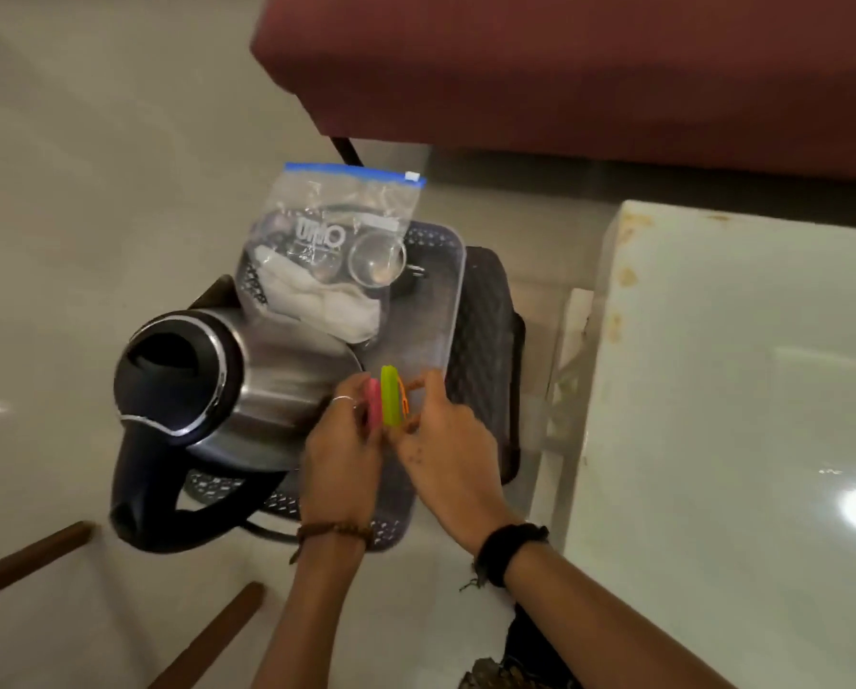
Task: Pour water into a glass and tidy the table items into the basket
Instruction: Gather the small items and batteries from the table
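Note:
A dark perforated basket (480, 340) sits on the floor beside the table. Inside it lies a steel electric kettle (207, 385) with a black handle, tipped on its side toward the left. A clear zip bag (336, 226) with a blue seal leans at the basket's far end, with a white cloth (331, 305) in it and a clear glass (376, 261) beside it. My left hand (339, 460) holds a pink clip (374, 402). My right hand (446, 450) holds a green clip (391, 400) and an orange one (404, 397), just above the basket's near right part.
A white glossy table top (744, 440) fills the right side. A maroon cushioned seat (565, 67) stands at the back. Two brown wooden legs (207, 639) cross the lower left over the pale tiled floor (68, 191).

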